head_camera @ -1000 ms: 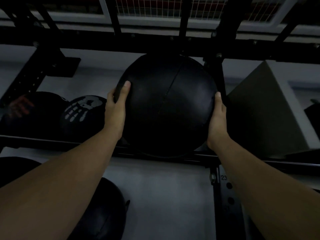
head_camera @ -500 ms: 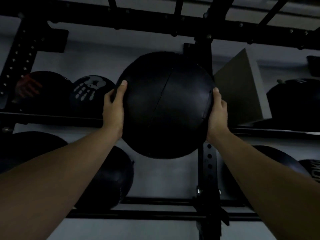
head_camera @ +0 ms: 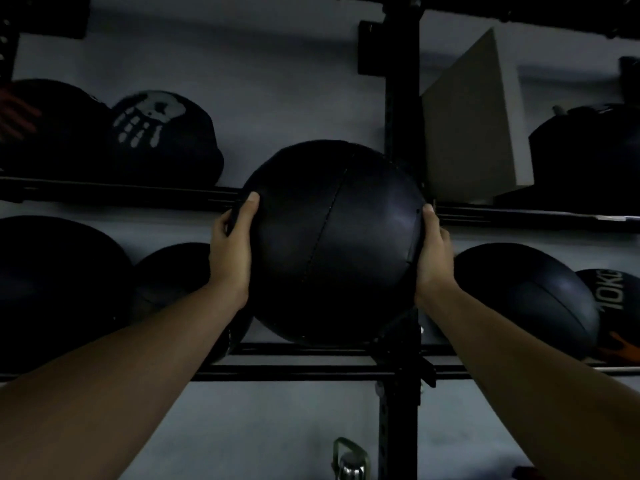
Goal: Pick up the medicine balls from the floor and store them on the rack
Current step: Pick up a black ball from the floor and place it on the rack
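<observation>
A large black medicine ball (head_camera: 332,244) with a stitched centre seam is held between both hands in front of the black rack (head_camera: 298,368). My left hand (head_camera: 232,251) presses its left side, and my right hand (head_camera: 434,252) presses its right side. The ball hangs between the upper shelf rail (head_camera: 121,194) and the lower rail, just left of the rack's upright post (head_camera: 401,98). Its bottom edge is close above the lower rail; whether it touches is unclear.
The upper shelf holds a ball with a white handprint (head_camera: 162,140), a dark ball (head_camera: 52,129) to its left, a grey foam block (head_camera: 474,119) and another ball (head_camera: 588,150). The lower shelf carries several dark balls (head_camera: 59,289), one marked 10KG (head_camera: 613,306). A metal clip (head_camera: 349,459) sits below.
The ball and both hands have come down from the upper shelf level to the lower shelf level. The view has tilted downward, so more of the lower shelf shows.
</observation>
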A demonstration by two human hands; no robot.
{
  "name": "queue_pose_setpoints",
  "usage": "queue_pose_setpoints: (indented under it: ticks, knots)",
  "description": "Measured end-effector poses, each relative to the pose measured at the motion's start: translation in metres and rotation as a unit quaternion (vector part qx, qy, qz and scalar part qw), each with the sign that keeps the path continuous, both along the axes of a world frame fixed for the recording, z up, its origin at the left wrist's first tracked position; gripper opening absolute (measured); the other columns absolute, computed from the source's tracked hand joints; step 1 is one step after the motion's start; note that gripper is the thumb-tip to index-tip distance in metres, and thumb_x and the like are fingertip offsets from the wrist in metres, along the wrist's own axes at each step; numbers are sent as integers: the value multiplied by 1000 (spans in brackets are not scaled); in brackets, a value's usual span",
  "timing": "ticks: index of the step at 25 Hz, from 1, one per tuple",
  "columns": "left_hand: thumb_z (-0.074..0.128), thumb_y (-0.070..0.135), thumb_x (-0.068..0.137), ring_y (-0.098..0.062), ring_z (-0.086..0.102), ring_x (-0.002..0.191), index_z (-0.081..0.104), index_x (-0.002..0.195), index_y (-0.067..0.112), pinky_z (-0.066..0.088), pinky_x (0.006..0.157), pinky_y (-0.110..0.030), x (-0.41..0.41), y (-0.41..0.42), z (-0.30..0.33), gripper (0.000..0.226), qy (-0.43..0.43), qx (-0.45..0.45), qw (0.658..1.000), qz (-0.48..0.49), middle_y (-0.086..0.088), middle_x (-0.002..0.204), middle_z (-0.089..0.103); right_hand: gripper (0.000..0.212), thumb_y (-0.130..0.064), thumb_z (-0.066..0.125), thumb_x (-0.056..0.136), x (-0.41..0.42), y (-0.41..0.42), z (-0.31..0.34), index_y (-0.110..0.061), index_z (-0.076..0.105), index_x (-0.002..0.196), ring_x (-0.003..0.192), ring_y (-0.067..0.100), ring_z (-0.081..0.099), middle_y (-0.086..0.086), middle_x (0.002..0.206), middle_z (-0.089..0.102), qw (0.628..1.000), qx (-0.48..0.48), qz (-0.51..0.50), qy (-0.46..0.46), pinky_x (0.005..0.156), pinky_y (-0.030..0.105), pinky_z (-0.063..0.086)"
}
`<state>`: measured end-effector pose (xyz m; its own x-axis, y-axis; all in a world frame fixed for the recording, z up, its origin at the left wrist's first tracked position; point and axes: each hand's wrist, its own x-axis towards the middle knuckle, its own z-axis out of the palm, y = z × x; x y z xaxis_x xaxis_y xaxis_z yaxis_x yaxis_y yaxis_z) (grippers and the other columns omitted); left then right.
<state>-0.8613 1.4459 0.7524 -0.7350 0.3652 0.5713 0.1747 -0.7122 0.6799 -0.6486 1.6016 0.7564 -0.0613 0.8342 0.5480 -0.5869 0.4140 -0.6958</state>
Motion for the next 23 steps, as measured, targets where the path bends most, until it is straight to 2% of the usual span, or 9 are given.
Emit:
queue_pose_setpoints:
  ticks: [5,7,10,16,18,20,21,23]
  knots:
    - [70,79,67,-15,67,115,59,130,34,53,106,-43,-6,25,-29,78,10,-7,999,34,5,127,69,49,-69,58,85,-8,24,-23,-37,60,122,113,19,69,-5,120,72,1000,18,-2,-20,106,46,54]
    - [71,78,66,-15,68,116,59,132,34,54,105,-42,-7,30,-38,80,6,-7,999,38,5,129,69,46,-69,57,87,-12,33,-33,-37,61,120,113,17,70,-6,120,72,1000,18,2,-25,106,45,54]
    - [74,77,64,-17,70,112,61,131,33,56,102,-43,-10,39,-51,81,-22,-20,999,39,4,125,72,62,-73,59,81,-18,47,-43,-31,66,126,111,19,71,-4,118,74,999,-6,5,-36,104,46,55]
    - [76,74,65,-20,72,109,65,129,30,59,97,-44,-36,68,-52,79,-37,-65,996,42,2,121,74,79,-83,62,68,-55,90,-54,-34,67,130,111,26,72,-2,120,76,996,-47,35,-65,103,51,55]
    - [76,72,70,-19,72,111,63,133,29,58,98,-43,-50,78,-48,77,-5,-85,996,24,2,125,73,70,-75,59,78,-67,109,-51,-32,64,133,115,25,69,-1,125,73,997,-31,25,-70,106,51,53]
    - [75,66,78,-16,68,118,59,139,30,54,106,-43,-60,90,-49,73,65,-108,992,21,4,132,69,53,-61,56,90,-77,124,-54,-32,63,134,121,22,64,-1,130,68,996,17,-20,-82,109,50,50]
    - [74,66,78,-14,62,125,56,142,33,49,112,-41,-65,99,-51,74,128,-135,981,48,5,139,64,47,-57,56,93,-82,130,-59,-34,63,134,124,20,61,-2,133,66,994,44,-46,-89,111,49,49]
    - [68,76,71,-14,41,146,45,149,44,33,123,-43,-69,123,-52,88,256,-200,940,110,6,159,43,44,-56,56,95,-90,140,-67,-38,62,135,131,17,55,-4,139,59,979,132,-102,-114,116,47,44]
